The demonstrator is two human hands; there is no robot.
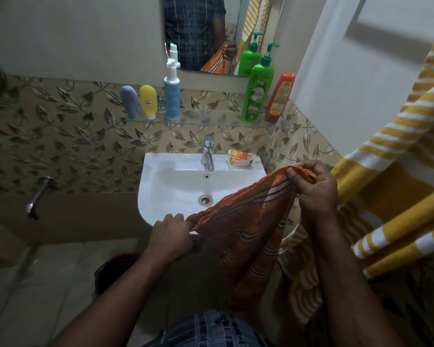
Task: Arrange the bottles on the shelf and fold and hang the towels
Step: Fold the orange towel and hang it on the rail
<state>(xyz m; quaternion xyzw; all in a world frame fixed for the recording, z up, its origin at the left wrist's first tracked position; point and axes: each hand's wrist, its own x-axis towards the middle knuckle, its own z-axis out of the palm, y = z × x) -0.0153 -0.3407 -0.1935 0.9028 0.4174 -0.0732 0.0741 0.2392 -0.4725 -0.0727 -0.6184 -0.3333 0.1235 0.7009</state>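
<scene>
An orange striped towel [248, 234] hangs stretched between my hands in front of the sink. My left hand [172, 236] grips its lower left corner at the basin's front rim. My right hand [313, 186] pinches its upper edge, higher and to the right. On the glass shelf [211, 121] stand a grey-blue tube [130, 101], a yellow tube [148, 101], a blue pump bottle [172, 93], a green pump bottle [257, 88] and a red bottle [280, 97] that leans against the wall. A yellow and white striped towel [398, 159] hangs at the right.
The white sink [166, 191] with a chrome tap [208, 152] sits under the shelf. A small orange packet [239, 157] lies on the sink's back right corner. A mirror [201, 33] is above the shelf. A wall spout [39, 196] sticks out at the left.
</scene>
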